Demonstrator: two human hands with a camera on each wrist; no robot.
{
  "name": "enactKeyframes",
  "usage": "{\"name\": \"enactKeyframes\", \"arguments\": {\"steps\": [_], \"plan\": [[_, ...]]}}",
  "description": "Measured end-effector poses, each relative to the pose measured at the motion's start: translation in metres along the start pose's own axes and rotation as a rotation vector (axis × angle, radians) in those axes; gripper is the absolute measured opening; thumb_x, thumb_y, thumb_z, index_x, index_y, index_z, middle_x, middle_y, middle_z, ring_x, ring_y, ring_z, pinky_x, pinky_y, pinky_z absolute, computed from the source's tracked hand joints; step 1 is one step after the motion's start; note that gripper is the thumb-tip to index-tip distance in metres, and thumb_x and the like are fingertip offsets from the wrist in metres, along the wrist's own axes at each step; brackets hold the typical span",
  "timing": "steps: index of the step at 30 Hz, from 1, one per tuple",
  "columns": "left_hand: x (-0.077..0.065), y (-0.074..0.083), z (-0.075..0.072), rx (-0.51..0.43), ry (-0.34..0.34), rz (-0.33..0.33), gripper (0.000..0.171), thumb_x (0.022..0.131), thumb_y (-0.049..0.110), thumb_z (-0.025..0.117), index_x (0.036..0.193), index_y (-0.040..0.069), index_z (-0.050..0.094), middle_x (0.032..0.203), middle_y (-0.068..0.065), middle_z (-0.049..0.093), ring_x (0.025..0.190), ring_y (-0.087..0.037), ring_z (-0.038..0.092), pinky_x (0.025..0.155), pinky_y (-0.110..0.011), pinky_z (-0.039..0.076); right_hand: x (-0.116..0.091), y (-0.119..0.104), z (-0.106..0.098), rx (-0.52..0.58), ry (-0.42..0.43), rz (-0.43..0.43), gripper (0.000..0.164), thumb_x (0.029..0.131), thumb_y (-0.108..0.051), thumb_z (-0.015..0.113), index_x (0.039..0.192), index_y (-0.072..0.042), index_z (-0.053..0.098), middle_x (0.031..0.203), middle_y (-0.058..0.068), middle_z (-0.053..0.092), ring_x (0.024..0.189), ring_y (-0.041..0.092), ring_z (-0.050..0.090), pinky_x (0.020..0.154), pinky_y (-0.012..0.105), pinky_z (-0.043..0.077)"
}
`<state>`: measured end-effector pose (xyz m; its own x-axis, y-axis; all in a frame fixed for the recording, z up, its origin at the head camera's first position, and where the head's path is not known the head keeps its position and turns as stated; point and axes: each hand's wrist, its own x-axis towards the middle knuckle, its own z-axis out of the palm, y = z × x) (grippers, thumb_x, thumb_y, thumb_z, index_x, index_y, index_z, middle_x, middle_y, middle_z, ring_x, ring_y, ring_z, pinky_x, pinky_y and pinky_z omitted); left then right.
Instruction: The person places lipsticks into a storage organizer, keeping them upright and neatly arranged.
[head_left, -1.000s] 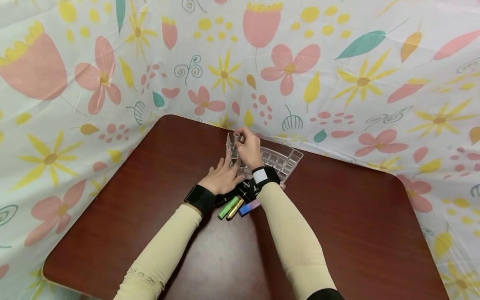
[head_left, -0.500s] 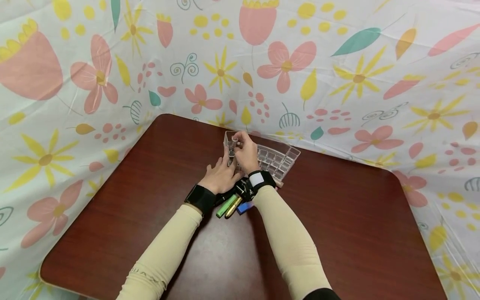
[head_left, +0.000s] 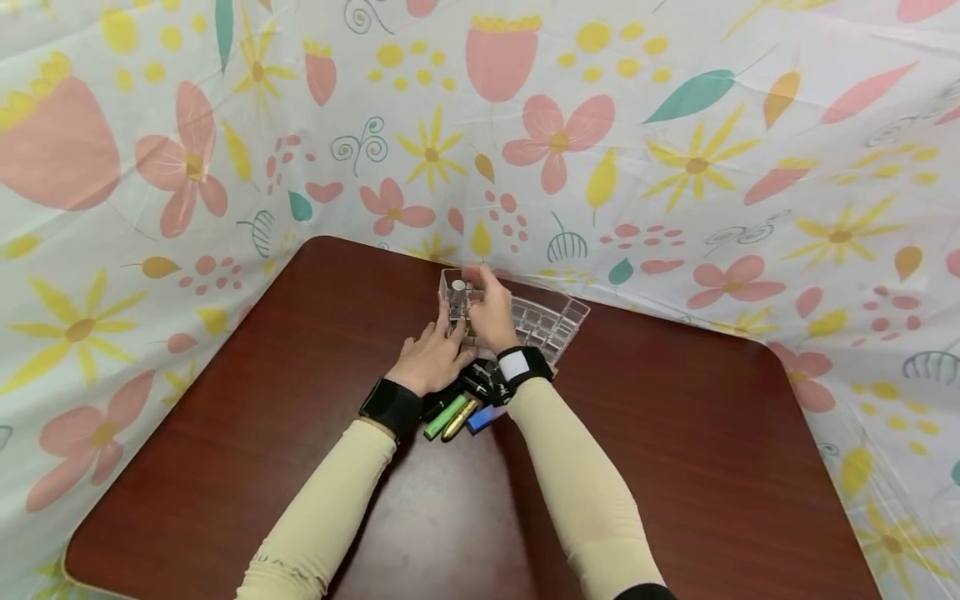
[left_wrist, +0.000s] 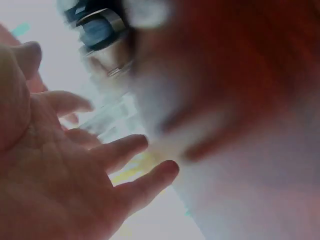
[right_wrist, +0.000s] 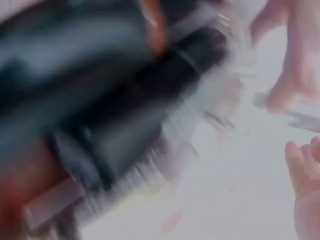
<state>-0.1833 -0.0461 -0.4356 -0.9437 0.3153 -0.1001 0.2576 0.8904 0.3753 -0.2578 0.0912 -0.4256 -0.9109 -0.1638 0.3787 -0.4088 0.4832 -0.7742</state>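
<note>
A clear plastic compartment organizer (head_left: 576, 312) stands near the table's back edge. In its left end is a small clear tube with a pale round top (head_left: 458, 289). My right hand (head_left: 492, 315) is just right of that tube, thumb and fingers apart, seemingly off it. My left hand (head_left: 427, 358) lies at the organizer's front left corner; its fingers look spread and extended in the left wrist view. Near the wrists lie several black lipstick tubes (head_left: 477, 385), a green tube (head_left: 445, 417), a gold tube (head_left: 459, 421) and a blue tube (head_left: 483, 418). Both wrist views are blurred.
The brown table (head_left: 247, 400) has rounded corners, and a flower-printed cloth (head_left: 555, 208) hangs close behind its back edge. Black tubes (right_wrist: 135, 110) fill much of the right wrist view. The right forearm partly covers the pile of tubes.
Earlier, my right fingers pinched the top of the clear tube; now they are off it, slightly to the right, and the tube stands in the organizer. My left hand stays by the organizer.
</note>
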Motion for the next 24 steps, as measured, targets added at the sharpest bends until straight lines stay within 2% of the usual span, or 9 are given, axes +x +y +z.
{"name": "enactKeyframes", "arguments": {"steps": [2,4,7,9,12,15,18,21,24], "plan": [[-0.005,0.001,-0.004,0.023,0.086,0.049,0.064,0.106,0.049,0.048,0.159,0.017,0.036,0.168,-0.019,0.023,0.137,-0.04,0.052,0.1,-0.063,0.048,-0.007,-0.004,-0.015,0.009,0.04,0.003,0.052,0.085,0.021,0.048,0.129,-0.003,0.062,0.129,0.017,0.068,0.121,0.03,0.065,0.098,0.043,0.056],[-0.013,0.001,-0.014,0.038,0.203,0.11,0.057,0.105,0.043,0.054,0.152,0.013,0.047,0.156,-0.019,0.046,0.123,-0.037,0.063,0.09,-0.057,0.055,-0.016,-0.013,-0.035,0.032,0.069,-0.002,0.044,0.09,0.015,0.053,0.129,-0.004,0.062,0.126,0.017,0.07,0.118,0.031,0.067,0.097,0.042,0.056],[-0.028,0.007,-0.031,0.03,0.358,0.204,0.047,0.104,0.036,0.058,0.145,0.012,0.056,0.137,-0.014,0.064,0.113,-0.032,0.068,0.082,-0.049,0.059,-0.039,-0.033,-0.067,0.123,0.12,-0.03,0.035,0.095,0.007,0.059,0.128,-0.003,0.063,0.119,0.02,0.072,0.106,0.028,0.071,0.091,0.033,0.058],[-0.039,0.014,-0.041,-0.008,0.422,0.26,0.045,0.104,0.035,0.058,0.143,0.013,0.057,0.135,-0.011,0.065,0.115,-0.029,0.067,0.083,-0.046,0.059,-0.058,-0.048,-0.087,0.206,0.162,-0.071,0.031,0.096,0.005,0.061,0.127,0.001,0.062,0.112,0.022,0.072,0.096,0.026,0.072,0.085,0.029,0.059],[-0.061,0.03,-0.056,-0.079,0.481,0.306,0.044,0.104,0.036,0.057,0.143,0.014,0.058,0.139,-0.009,0.062,0.117,-0.028,0.065,0.084,-0.044,0.057,-0.089,-0.077,-0.113,0.343,0.242,-0.117,0.029,0.097,0.005,0.061,0.126,0.006,0.061,0.103,0.021,0.073,0.083,0.021,0.072,0.075,0.027,0.059],[-0.079,0.046,-0.073,-0.153,0.557,0.334,0.044,0.104,0.035,0.058,0.143,0.014,0.058,0.143,-0.008,0.059,0.121,-0.026,0.063,0.089,-0.045,0.057,-0.109,-0.107,-0.133,0.46,0.332,-0.155,0.027,0.097,0.005,0.061,0.123,0.009,0.062,0.1,0.016,0.074,0.08,0.021,0.073,0.07,0.029,0.06],[-0.093,0.057,-0.09,-0.231,0.665,0.361,0.044,0.104,0.034,0.059,0.143,0.015,0.058,0.144,-0.006,0.059,0.123,-0.024,0.061,0.093,-0.043,0.055,-0.119,-0.128,-0.145,0.54,0.408,-0.196,0.027,0.096,0.005,0.062,0.122,0.01,0.062,0.102,0.018,0.074,0.082,0.025,0.073,0.072,0.033,0.06],[-0.104,0.061,-0.096,-0.298,0.756,0.372,0.042,0.103,0.031,0.06,0.142,0.015,0.06,0.143,-0.006,0.06,0.124,-0.023,0.06,0.096,-0.041,0.053,-0.131,-0.136,-0.15,0.527,0.475,-0.185,0.026,0.095,0.004,0.063,0.12,0.012,0.062,0.102,0.021,0.073,0.081,0.027,0.072,0.072,0.032,0.06],[-0.112,0.056,-0.092,-0.301,0.777,0.323,0.042,0.103,0.029,0.061,0.142,0.015,0.06,0.142,-0.007,0.061,0.124,-0.024,0.059,0.094,-0.042,0.051,-0.142,-0.131,-0.152,0.373,0.491,-0.095,0.026,0.097,-0.001,0.064,0.121,0.008,0.065,0.106,0.016,0.073,0.084,0.02,0.071,0.073,0.027,0.059]]}}
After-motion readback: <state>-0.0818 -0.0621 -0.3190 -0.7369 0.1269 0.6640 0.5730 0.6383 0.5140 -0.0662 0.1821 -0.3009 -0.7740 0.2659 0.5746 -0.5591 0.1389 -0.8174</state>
